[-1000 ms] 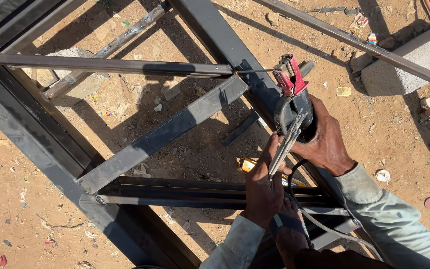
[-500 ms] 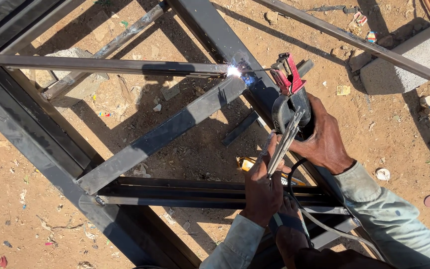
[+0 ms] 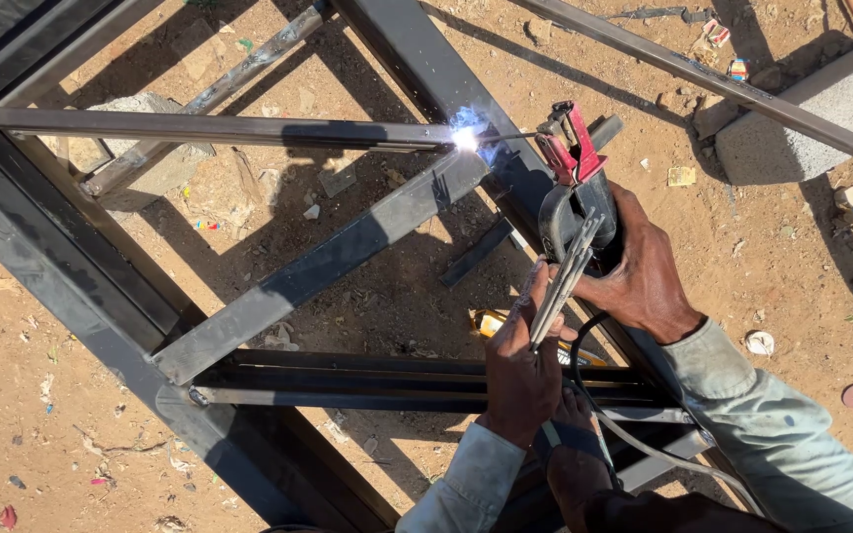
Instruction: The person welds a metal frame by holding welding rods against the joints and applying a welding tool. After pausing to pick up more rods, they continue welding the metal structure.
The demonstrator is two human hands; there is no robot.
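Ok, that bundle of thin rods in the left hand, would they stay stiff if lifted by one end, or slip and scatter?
The bundle of thin rods looks like straight, slim metal, so probably stiff and fairly light. The left hand pinches them only near the lower end and they fan slightly, so single rods might slide out. Being round, they would likely roll if dropped on the sandy ground.

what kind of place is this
Likely an outdoor welding or metal fabrication yard: a steel frame lies on bare sandy ground, the right hand holds an electrode holder sparking at a joint, concrete block nearby.
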